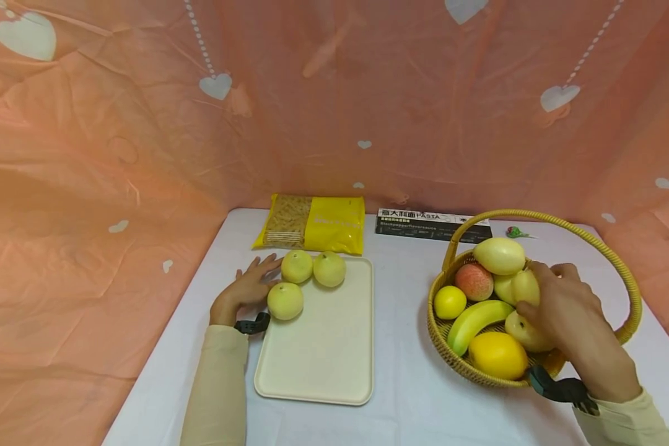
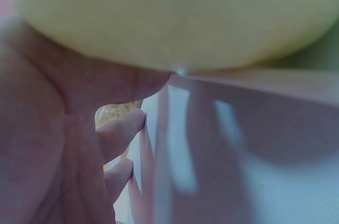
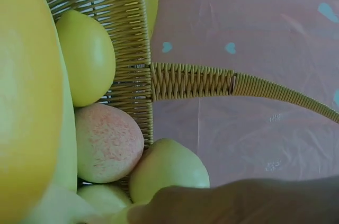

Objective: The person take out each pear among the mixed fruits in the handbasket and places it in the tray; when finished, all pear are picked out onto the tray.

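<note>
My left hand (image 1: pixel 251 286) is at the left edge of a cream tray (image 1: pixel 318 359), fingers spread and straight. Its fingertips meet one round yellow-green fruit (image 1: pixel 297 267), and the thumb lies along another yellow-green fruit (image 1: pixel 285 301), which looms large in the left wrist view. A third yellow-green fruit (image 1: pixel 329 269) sits to their right on the tray. Over in the wicker basket (image 1: pixel 446 347), my right hand (image 1: pixel 568 306) grips a yellow-green fruit (image 1: pixel 526 288) between thumb and curled fingers. Around it lie a peach (image 1: pixel 474 282), a banana (image 1: pixel 477 323) and a pale oval fruit (image 1: pixel 498 255).
The basket also bears a lemon (image 1: pixel 450 302), a large yellow fruit (image 1: pixel 498 355) and a pale fruit (image 1: pixel 526 331); its handle (image 1: pixel 596 238) arches over the right arm. Behind stand a yellow pasta bag (image 1: pixel 334 223), a black pasta box (image 1: pixel 429 226) and a lollipop (image 1: pixel 515 232).
</note>
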Demonstrator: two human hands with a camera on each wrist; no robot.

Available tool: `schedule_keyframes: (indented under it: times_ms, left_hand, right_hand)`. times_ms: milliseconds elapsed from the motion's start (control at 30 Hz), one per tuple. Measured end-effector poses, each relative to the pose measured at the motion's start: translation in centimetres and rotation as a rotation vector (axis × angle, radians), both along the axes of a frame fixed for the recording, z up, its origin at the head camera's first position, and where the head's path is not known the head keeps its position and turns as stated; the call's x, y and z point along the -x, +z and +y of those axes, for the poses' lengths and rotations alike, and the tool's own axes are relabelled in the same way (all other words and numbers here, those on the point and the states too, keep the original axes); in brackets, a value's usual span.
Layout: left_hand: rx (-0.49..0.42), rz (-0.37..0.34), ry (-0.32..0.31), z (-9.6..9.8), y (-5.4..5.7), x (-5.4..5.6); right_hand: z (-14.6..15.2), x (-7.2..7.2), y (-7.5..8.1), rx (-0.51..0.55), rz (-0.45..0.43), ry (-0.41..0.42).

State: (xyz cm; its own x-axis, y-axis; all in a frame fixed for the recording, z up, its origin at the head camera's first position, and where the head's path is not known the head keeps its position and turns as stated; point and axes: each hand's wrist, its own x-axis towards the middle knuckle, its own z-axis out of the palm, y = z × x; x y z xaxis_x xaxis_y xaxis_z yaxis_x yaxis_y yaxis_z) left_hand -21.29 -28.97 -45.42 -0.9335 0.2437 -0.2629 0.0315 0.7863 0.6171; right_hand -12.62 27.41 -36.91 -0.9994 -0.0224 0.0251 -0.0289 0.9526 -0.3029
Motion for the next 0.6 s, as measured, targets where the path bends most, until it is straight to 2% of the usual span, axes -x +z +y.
schedule_keyframes:
  times_ms: [167, 367, 500, 600]
  left_hand:
    - [-0.002, -0.002, -0.006, 0.2, 0.1, -0.1]
    - [-0.012, -0.017, 0.0, 0.3, 0.2, -0.2]
    - [-0.006, -0.007, -0.006, 0.2, 0.2, -0.3]
    - [-0.001, -0.001, -0.009, 0.2, 0.3, -0.3]
  right_hand:
    - [-0.6, -0.7, -0.3, 0.062, 0.067, -0.042]
    - [-1.3, -2.2, 0.0, 0.184, 0.141, -0.023]
    - [-1.5, -3.4, 0.3, 0.332, 0.241, 0.018]
    - [-1.8, -3.8, 0.7, 0.48, 0.287, 0.092]
